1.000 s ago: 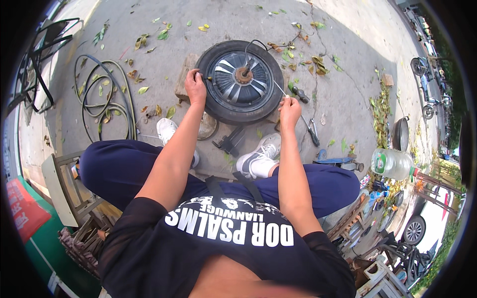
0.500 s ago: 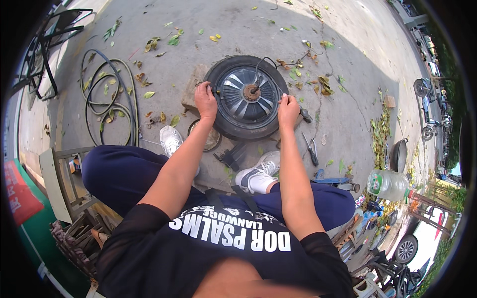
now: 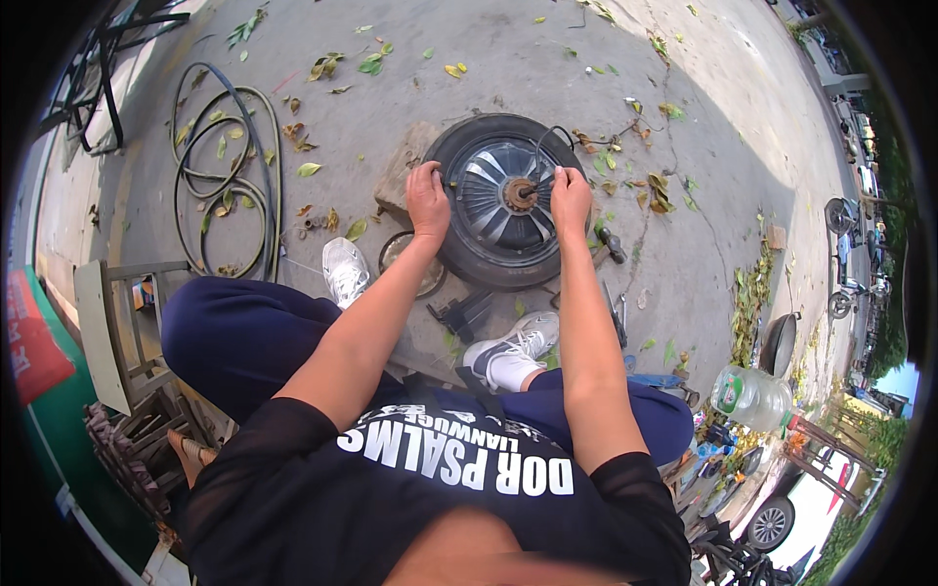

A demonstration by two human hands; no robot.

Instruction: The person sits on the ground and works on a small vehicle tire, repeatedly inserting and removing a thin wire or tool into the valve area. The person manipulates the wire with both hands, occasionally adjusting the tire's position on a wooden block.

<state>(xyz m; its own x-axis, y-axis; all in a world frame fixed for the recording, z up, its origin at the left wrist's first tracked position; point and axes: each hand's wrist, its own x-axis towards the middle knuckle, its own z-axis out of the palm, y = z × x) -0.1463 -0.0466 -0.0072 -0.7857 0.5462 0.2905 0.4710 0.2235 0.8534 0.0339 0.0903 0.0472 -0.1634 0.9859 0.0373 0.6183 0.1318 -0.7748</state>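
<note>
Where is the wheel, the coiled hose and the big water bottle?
wheel (image 3: 498, 195): head view, on the dark spoked hub face between the two hands.
coiled hose (image 3: 264, 186): head view, on the right side of the loops on the concrete.
big water bottle (image 3: 750, 397): head view, on its clear body.

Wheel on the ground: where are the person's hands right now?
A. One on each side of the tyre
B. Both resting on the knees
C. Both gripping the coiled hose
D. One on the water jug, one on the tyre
A: the left hand sits on the left edge of the tyre and the right hand on its right edge.
</note>
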